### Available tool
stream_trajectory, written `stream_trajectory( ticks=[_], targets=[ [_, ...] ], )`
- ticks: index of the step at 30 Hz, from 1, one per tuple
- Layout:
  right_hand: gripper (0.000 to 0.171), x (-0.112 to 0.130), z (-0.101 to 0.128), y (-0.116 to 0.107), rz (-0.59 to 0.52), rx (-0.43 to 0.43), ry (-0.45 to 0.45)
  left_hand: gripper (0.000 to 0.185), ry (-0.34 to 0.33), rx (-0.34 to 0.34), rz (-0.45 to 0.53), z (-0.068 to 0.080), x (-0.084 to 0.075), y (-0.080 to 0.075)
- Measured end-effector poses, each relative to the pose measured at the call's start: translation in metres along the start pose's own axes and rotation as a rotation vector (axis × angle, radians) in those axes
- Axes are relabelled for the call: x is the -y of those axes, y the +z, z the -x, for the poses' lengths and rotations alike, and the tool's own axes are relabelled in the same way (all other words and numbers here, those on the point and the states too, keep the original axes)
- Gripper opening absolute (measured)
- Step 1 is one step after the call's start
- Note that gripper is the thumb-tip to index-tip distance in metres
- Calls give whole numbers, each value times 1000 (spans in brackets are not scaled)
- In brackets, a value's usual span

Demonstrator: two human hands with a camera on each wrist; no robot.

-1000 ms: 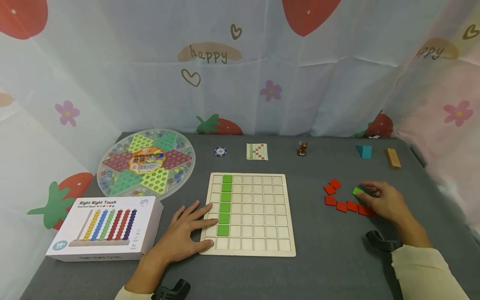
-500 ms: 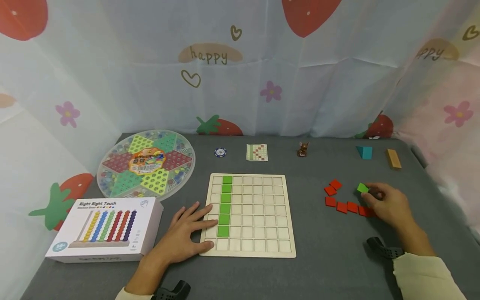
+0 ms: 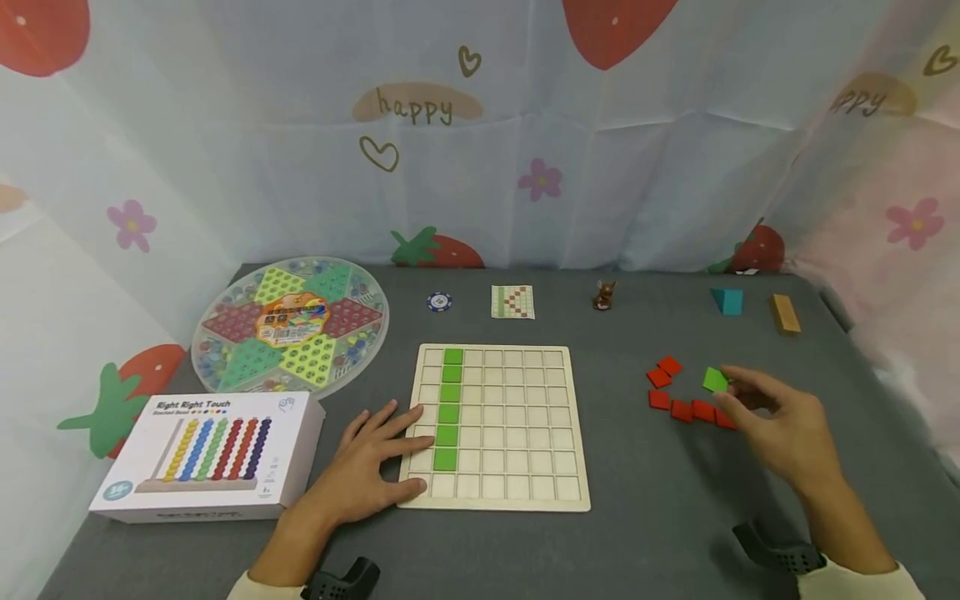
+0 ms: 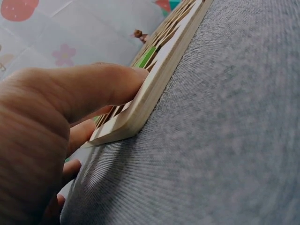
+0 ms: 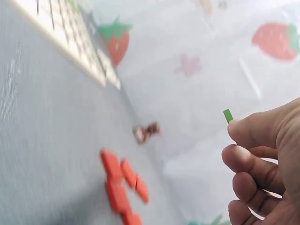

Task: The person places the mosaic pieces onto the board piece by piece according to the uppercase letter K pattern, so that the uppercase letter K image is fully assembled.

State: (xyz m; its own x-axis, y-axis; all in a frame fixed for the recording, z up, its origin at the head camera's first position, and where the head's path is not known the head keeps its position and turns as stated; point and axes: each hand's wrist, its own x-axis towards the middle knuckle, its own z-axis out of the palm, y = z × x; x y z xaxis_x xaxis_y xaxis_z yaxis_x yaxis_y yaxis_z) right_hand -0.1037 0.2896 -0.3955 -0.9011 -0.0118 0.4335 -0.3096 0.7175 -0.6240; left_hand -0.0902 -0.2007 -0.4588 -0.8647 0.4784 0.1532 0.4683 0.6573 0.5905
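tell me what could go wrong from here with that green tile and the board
The right hand pinches the green tile only at its fingertips, lifted off the cloth, so it could slip and drop among the red tiles. The one free square in the green column lies right beside the left hand resting on the board, so that hand may get bumped and shift the board.

Head view looks forward and down over the grey table [image 3: 637,517], wide, taking in both hands. Left wrist view sits at table level, very close, facing far along the near left corner of the wooden grid board [image 4: 140,105]. Right wrist view, low and blurred, faces left over the red tiles [image 5: 123,185]; all three share the board.
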Motion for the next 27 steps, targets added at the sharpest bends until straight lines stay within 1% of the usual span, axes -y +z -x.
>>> stream_trajectory(
  ticks=[5,9,11,16,20,27],
  targets=[
    [34,27,2,4,-66,-9,-45,52,-2,-3,-5,0,1,1],
    [38,46,2,12,-140,-1,-94,53,-2,-4,-3,0,1,1],
    [39,56,3,18,-186,12,-139,53,-2,-3,1,0,1,1],
    [42,78,4,39,-249,72,-275,53,0,0,0,1,1,1],
    [40,96,8,59,-253,111,-331,52,4,-5,-10,1,1,1],
    [36,117,15,99,-353,210,-431,53,8,-3,-11,0,1,0]
  ],
)
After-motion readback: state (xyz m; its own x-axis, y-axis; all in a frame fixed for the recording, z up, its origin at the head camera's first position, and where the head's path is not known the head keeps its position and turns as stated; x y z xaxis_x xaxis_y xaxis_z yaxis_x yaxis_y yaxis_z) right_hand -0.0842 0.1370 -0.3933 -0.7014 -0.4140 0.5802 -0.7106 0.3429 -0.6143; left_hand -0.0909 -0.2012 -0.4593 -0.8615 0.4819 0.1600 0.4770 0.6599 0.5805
